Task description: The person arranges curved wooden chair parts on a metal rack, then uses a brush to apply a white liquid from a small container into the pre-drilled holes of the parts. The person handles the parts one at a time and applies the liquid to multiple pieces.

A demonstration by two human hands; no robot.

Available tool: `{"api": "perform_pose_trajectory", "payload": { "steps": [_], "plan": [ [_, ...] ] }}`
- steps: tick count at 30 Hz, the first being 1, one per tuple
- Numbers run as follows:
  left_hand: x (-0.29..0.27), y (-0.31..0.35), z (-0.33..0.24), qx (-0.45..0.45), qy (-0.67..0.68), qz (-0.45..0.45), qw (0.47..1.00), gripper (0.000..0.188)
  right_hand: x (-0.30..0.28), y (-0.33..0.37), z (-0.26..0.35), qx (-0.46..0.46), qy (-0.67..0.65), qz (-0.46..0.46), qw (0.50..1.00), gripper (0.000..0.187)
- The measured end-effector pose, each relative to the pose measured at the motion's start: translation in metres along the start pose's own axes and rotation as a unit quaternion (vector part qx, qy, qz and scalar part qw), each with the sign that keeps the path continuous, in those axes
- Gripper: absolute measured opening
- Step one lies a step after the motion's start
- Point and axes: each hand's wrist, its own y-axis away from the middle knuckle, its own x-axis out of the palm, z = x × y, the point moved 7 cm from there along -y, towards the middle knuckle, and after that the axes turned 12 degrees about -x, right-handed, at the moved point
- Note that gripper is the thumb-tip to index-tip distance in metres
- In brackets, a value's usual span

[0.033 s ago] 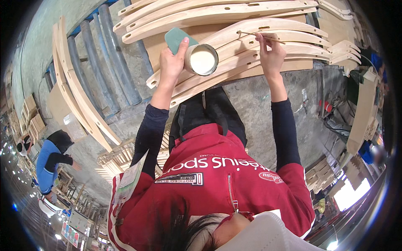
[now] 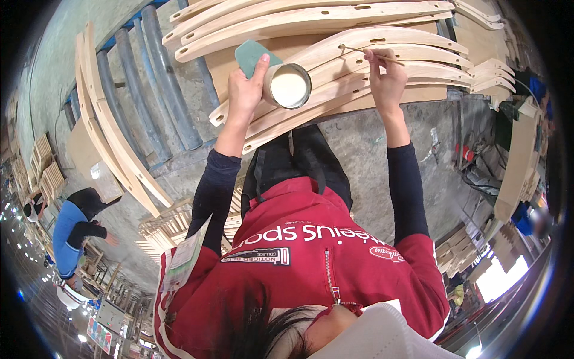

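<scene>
My left hand is closed on a can of cream-coloured liquid and on a flat green pad with rounded corners. The can's open mouth faces up beside the wooden pieces. A thin stick is pinched in my right hand. Its far tip meets a curved pale wooden piece near that piece's upper edge; whether it has bristles is too small to tell. Several more curved slats with slots, such as this wooden slat, lie side by side under and between my hands.
Another row of curved wooden pieces lies beyond. At left are a roller conveyor and two long curved pieces. A co-worker in blue stands far left. Stacked wooden parts lie behind my left arm. Cables are at right.
My right hand and the stick have shifted very slightly to the left. The co-worker at far left has moved a little. My left hand stays in place.
</scene>
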Motion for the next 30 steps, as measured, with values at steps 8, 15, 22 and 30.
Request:
{"api": "perform_pose_trajectory", "payload": {
  "steps": [8, 15, 22, 30],
  "plan": [
    [-0.012, -0.002, 0.0, -0.015, 0.0, -0.022, 1.0, 0.039, 0.005, 0.001, 0.003, -0.04, 0.005, -0.012, 0.999, 0.01],
    [-0.01, -0.014, -0.008, 0.01, 0.023, -0.02, 1.0, 0.038, 0.001, -0.001, 0.006, -0.028, -0.035, -0.026, 0.999, 0.007],
    [-0.006, -0.028, -0.039, 0.09, -0.019, -0.045, 0.995, 0.041, -0.032, -0.023, 0.043, 0.076, -0.283, -0.05, 0.955, 0.012],
    [0.017, -0.02, -0.084, 0.152, -0.006, -0.025, 0.988, 0.047, -0.026, -0.033, 0.09, 0.064, -0.292, 0.06, 0.952, 0.011]
  ]
}}
